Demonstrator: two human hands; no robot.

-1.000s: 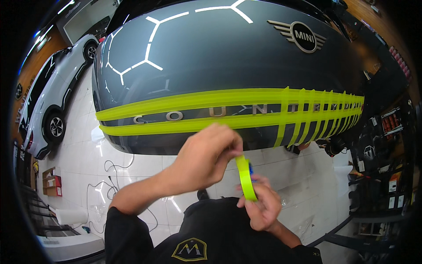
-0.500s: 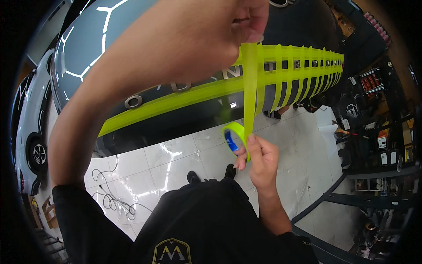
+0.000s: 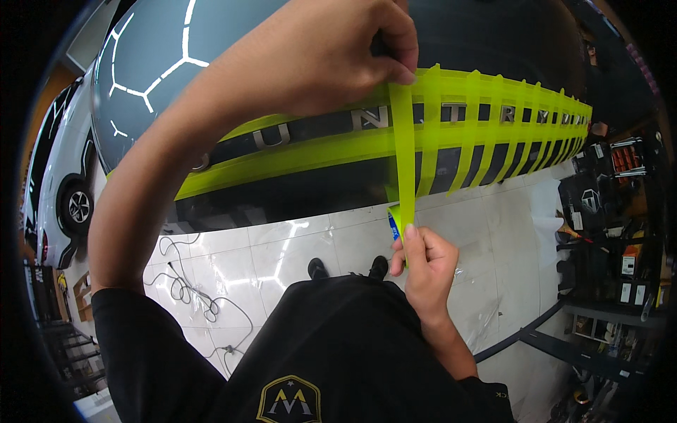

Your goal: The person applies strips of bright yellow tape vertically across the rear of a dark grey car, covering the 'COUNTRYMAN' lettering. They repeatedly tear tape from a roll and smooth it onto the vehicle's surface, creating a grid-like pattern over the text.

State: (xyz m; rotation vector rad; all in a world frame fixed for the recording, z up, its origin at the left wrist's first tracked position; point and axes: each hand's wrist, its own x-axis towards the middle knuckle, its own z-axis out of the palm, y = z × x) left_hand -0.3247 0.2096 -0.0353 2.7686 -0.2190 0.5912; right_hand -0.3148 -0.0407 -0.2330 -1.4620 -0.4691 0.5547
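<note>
A dark grey car panel (image 3: 282, 204) carries a row of raised silver letters (image 3: 271, 136). Yellow-green masking tape runs in long bands (image 3: 303, 153) above and below them, and several short strips (image 3: 462, 158) cross between the letters on the right. My left hand (image 3: 384, 46) pinches the upper end of a tape strip (image 3: 405, 158) at the upper band. Lower down, in front of the panel, my right hand (image 3: 431, 271) grips the tape roll (image 3: 395, 222), thumb on the strip. The strip is stretched between both hands; the roll's blue core partly shows.
Below the panel lies a pale tiled floor (image 3: 296, 247) with a loose black cable (image 3: 187, 285) at the left. A white car (image 3: 53, 190) stands at far left. Tools and boxes crowd a dark rack (image 3: 620, 247) on the right.
The view has shifted, with the panel appearing further right. My left fingertips have come lower, near the upper band. The roll in my right hand has turned more edge-on.
</note>
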